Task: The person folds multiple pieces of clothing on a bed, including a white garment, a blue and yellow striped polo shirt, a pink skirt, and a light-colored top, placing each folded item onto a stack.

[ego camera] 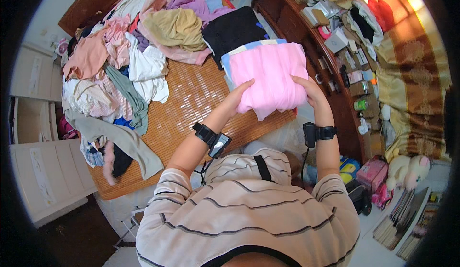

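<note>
A folded pink garment point(270, 78) lies between my two hands at the right side of the bed. My left hand point(240, 95) grips its near left edge, thumb on top and fingers hidden beneath. On the opposite side my right hand point(309, 90) holds the edge the same way. Under its far end shows a blue and cream cloth point(248, 46), and beyond that a black folded garment point(233, 28). Whether the pink garment rests on those or is raised above them, I cannot tell.
A heap of mixed clothes, with a khaki garment point(176, 28) and white shirt point(147, 67), covers the left and far parts of the bed's woven mat point(190, 87). A wooden cabinet point(287, 19) laden with boxes runs along the right. White drawers point(50, 173) stand at left.
</note>
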Motion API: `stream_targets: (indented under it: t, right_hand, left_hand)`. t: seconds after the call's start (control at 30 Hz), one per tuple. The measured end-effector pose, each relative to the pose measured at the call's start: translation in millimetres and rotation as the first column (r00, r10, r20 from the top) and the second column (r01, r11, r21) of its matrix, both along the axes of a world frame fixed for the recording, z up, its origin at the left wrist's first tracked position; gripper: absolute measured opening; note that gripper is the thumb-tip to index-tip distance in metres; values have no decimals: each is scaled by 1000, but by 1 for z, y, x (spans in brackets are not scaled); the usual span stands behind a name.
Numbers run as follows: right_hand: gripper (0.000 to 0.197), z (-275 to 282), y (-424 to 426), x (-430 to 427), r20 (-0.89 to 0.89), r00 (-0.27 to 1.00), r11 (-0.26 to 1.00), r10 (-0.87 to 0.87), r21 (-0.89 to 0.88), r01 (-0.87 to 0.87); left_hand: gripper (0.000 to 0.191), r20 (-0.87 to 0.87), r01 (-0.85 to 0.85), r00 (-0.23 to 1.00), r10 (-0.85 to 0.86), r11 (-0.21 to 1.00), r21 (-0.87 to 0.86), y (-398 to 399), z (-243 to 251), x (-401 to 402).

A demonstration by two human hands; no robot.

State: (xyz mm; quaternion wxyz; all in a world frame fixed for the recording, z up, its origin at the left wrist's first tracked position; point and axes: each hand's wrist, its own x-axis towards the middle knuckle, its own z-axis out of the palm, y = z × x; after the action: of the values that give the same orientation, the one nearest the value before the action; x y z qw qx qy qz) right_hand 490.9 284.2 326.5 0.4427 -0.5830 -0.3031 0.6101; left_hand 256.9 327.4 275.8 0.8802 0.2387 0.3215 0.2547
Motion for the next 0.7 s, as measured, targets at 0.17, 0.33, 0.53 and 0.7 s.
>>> stream_targets:
  t: [0.17, 0.33, 0.53, 0.7]
  right_hand:
    - [63, 0, 66, 50, -10, 995, 995, 103, -1, -103]
    - [60, -8, 169, 57, -85, 971, 973, 223, 75, -217]
    - [59, -13, 291, 45, -144, 948, 948, 282, 193, -253]
    - [64, -72, 347, 43, -204, 949, 932, 241, 321, -168]
  left_hand:
    - [57, -47, -111, 993, 110, 994, -15, 41, 19, 46]
    - [51, -82, -264, 961, 265, 964, 28, 109, 22, 52]
    - [54, -122, -376, 905, 407, 901, 216, 212, 32, 42]
    - [56, -194, -367, 869, 454, 857, 362, 275, -4, 40]
